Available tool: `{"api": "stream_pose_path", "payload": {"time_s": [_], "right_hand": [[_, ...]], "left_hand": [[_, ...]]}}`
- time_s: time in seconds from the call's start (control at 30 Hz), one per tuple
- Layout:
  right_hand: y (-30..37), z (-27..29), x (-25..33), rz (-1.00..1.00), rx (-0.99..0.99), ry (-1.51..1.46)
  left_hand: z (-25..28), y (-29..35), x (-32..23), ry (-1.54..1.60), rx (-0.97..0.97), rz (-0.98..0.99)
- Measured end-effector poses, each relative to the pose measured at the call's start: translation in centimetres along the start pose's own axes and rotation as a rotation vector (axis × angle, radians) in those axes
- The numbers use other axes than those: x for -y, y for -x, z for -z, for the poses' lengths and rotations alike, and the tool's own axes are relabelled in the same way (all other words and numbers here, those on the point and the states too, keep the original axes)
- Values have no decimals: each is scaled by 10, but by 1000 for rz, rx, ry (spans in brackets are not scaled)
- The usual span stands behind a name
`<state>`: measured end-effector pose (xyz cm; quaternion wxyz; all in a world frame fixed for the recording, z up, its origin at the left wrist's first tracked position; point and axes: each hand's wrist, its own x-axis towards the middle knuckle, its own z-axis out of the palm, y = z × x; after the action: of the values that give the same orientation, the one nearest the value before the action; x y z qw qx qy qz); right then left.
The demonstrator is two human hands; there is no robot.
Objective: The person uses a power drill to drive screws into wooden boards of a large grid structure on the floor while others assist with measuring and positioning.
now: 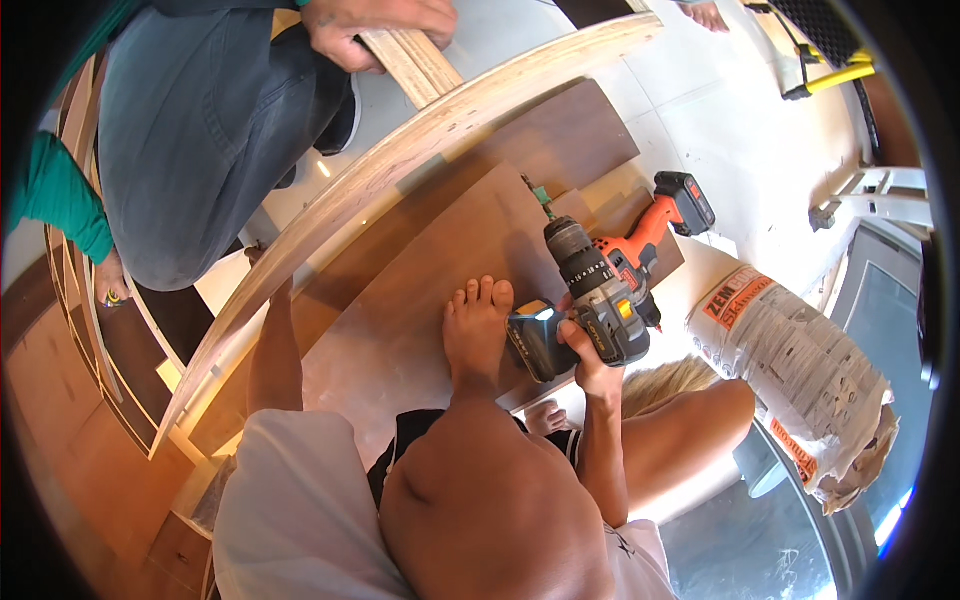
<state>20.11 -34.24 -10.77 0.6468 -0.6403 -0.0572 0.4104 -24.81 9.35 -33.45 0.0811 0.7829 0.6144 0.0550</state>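
Bare knee [490, 500] up close, right hand [592, 362] wrapped round a grey cordless drill [606, 297] left of a printed sack [790, 365], crumpled at its near end, contents hidden; left hand [257, 252] is mostly lost behind the curved plywood panel [372, 175], can't tell its grip

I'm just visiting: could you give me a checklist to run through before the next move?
1. Drill held: ok, the right hand grips the grey-and-black drill.
2. Bit clear of toes: ok, the drill bit points away from the bare foot.
3. Foot covered: not ok, it is bare.
4. Left hand secure: cannot tell, the curved wooden panel hides most of it.
5. Co-worker's hand on the wooden strip: ok.
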Motion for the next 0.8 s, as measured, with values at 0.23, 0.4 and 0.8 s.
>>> {"api": "stream_pose_path", "payload": {"time_s": [0.23,0.4,0.8], "right_hand": [[9,-3,12,14,8,-87],[19,-5,25,-3,36,-238],[31,-14,20,46,39,-427]], "left_hand": [[4,8,-29,46,1,-60],[29,92,-138,265,15,-192],[54,151,-361,418,71,-762]]}}
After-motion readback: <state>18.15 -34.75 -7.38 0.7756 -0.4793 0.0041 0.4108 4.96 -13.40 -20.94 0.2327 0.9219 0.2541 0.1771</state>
